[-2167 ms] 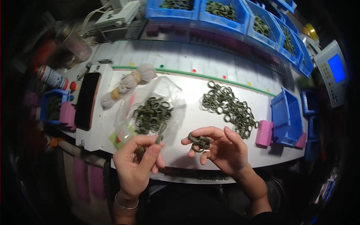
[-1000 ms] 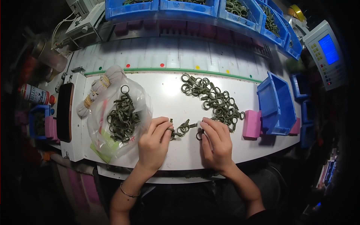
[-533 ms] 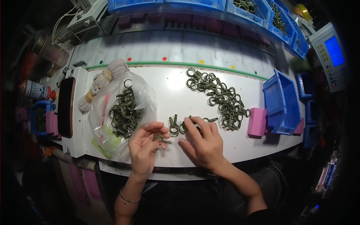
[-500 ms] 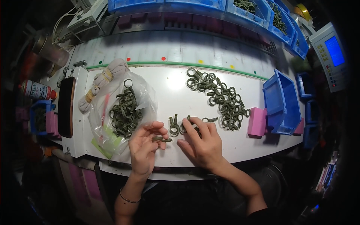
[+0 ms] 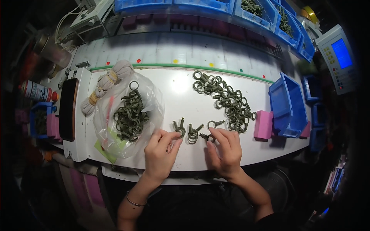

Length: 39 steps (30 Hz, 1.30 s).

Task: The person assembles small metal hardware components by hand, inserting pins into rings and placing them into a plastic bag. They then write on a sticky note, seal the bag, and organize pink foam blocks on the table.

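Small dark-green ring-ended parts with short stems lie on the white tabletop (image 5: pixel 185 156). My left hand (image 5: pixel 162 152) has thumb and forefinger closed at the ring of the leftmost part (image 5: pixel 180 127). A crossed pair of ring-ended parts (image 5: pixel 193 133) lies between my hands, touched by neither. My right hand (image 5: pixel 226 152) pinches another ring-ended part (image 5: pixel 208 137), partly covered by the fingers. Just beyond them is a single part (image 5: pixel 214 124) with its stem pointing right. Whether anything sits inside my left palm is hidden.
A clear plastic bag (image 5: pixel 152 104) of these parts lies left, a loose heap (image 5: pixel 231 101) right. Beyond are a green-edged strip (image 5: pixel 162 50) with coloured dots and blue bins (image 5: pixel 254 17). A blue bin (image 5: pixel 287 106), pink block (image 5: pixel 263 124) and phone (image 5: pixel 68 109) flank the table.
My left hand has moved right, turning palm down onto the leftmost part. My right hand has shifted right, uncovering the crossed pair. The dots on the far strip have moved left.
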Each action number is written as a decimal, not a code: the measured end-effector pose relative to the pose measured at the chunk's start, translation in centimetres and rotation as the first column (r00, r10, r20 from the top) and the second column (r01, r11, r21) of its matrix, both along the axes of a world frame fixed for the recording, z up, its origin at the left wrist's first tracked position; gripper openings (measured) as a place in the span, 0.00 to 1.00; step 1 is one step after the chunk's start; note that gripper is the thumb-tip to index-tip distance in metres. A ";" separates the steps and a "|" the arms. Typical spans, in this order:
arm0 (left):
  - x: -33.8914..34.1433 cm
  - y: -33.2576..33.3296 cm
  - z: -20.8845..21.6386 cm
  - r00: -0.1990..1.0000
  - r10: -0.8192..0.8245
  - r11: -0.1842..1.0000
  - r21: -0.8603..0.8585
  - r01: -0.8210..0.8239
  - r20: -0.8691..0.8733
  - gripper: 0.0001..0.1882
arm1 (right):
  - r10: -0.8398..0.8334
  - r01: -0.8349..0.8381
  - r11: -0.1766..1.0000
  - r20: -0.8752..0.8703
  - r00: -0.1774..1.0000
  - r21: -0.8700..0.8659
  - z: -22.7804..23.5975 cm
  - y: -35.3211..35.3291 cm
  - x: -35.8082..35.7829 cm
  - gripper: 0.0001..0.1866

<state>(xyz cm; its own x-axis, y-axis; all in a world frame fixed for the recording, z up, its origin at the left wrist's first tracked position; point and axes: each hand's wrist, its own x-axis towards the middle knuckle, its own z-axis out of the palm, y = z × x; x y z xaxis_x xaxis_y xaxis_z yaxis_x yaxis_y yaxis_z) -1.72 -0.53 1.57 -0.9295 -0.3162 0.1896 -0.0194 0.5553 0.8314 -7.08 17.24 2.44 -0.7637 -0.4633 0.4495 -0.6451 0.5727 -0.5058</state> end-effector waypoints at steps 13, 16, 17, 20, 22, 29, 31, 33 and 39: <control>2.0 -1.3 0.2 0.987 -0.003 0.559 0.819 -0.130 0.158 0.04 | 0.013 -0.009 1.000 0.145 0.989 -0.022 -0.3 -2.0 1.7 0.28; 2.0 -1.7 0.4 0.985 -0.035 0.347 0.927 -0.145 0.167 0.08 | 0.040 -0.045 0.998 0.102 0.994 0.048 -1.2 -2.4 1.5 0.23; 2.1 -1.9 0.6 0.983 -0.043 0.243 0.957 -0.161 0.177 0.08 | 0.043 -0.047 0.998 0.071 0.997 0.053 -1.4 -2.4 1.5 0.21; 2.2 -2.3 0.5 0.986 -0.110 0.071 0.990 -0.122 0.129 0.10 | 0.044 -0.044 0.997 0.008 0.999 0.062 -1.9 -2.2 1.6 0.15; 2.1 -2.5 0.7 0.981 -0.144 -0.018 0.991 -0.135 0.131 0.09 | 0.036 -0.037 0.998 0.004 0.999 0.058 -2.0 -2.1 1.7 0.12; 1.9 -2.0 1.4 0.941 -0.201 0.047 0.962 -0.268 0.271 0.11 | 0.064 -0.067 0.997 0.065 0.996 0.031 -1.8 -1.4 2.1 0.10; 1.9 -2.1 1.4 0.946 -0.210 0.044 0.969 -0.243 0.247 0.12 | 0.059 -0.060 0.998 0.085 0.995 0.010 -1.8 -1.2 2.2 0.10; 1.7 -1.9 1.9 0.941 -0.200 0.059 0.962 -0.265 0.271 0.12 | 0.047 -0.035 0.996 0.146 0.988 -0.080 -1.8 -1.0 2.2 0.10; 2.0 -1.8 1.4 0.948 -0.191 0.144 0.962 -0.231 0.256 0.11 | 0.034 0.060 0.966 0.354 0.935 -0.252 -1.0 -0.3 1.6 0.09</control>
